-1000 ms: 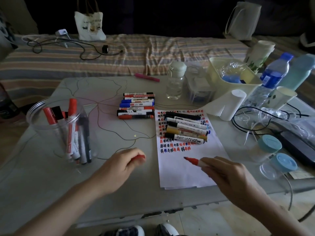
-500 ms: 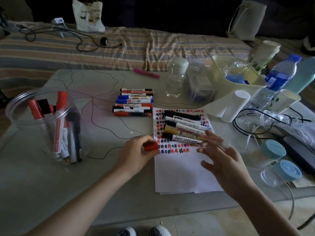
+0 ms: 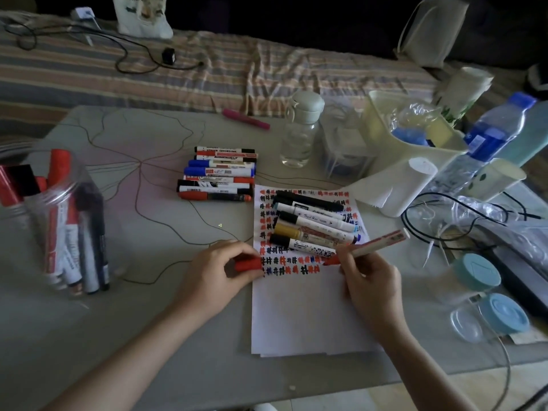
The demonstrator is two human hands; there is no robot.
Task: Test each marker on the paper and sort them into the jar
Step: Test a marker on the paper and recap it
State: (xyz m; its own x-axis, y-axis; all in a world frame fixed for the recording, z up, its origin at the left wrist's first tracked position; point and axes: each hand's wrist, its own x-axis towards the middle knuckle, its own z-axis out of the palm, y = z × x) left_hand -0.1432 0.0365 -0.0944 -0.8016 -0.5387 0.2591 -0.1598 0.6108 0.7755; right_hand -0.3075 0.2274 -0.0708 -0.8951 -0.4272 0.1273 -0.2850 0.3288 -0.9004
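Note:
My right hand (image 3: 367, 280) grips an uncapped red marker (image 3: 376, 243), its tip touching the white paper (image 3: 302, 315) at the lowest row of coloured marks. My left hand (image 3: 213, 271) pinches the red cap (image 3: 248, 264) at the paper's left edge. Several markers (image 3: 311, 225) lie on the upper part of the sheet. A second stack of whiteboard markers (image 3: 221, 173) lies on the table beyond it. The clear jar (image 3: 56, 229) at the far left holds several upright markers.
A clear bottle (image 3: 299, 129), a cream basket (image 3: 412, 134), a paper roll (image 3: 394, 185), water bottles (image 3: 492, 134), black cables (image 3: 444, 212) and two blue-lidded jars (image 3: 486, 289) crowd the right side. A pink marker (image 3: 246, 118) lies near the table's far edge.
My right hand moved up the sheet and set the marker's tip on the paper. My left hand with the cap shifted right to the paper's edge.

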